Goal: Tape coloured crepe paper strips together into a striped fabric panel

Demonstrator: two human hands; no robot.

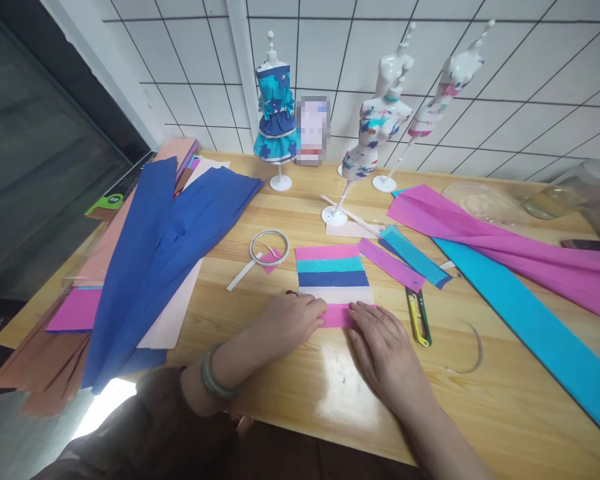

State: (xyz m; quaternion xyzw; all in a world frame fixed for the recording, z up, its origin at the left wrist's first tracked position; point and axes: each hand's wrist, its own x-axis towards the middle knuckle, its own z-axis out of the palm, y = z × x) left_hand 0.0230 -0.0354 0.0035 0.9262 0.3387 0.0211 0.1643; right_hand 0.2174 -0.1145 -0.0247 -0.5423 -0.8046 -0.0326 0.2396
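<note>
A small panel of crepe paper strips (pixel 333 275) in pink, teal, blue, white and pink lies flat on the wooden table (pixel 300 400). My left hand (pixel 290 321) rests on its lower left corner with fingers curled and pressed down. My right hand (pixel 385 347) lies flat, fingers together, with fingertips on the bottom pink strip (pixel 337 316). Loose purple (pixel 391 265) and teal (pixel 414 256) strips lie just right of the panel. Small yellow-handled snips (pixel 419 315) sit by my right hand.
A roll of double-sided tape (pixel 269 247) lies left of the panel. Large blue crepe sheets (pixel 165 247) cover the left side; magenta (pixel 505 247) and cyan (pixel 540 327) sheets run along the right. Three small mannequins (pixel 275 113) stand at the back, and a glass jar (pixel 580 193) at far right.
</note>
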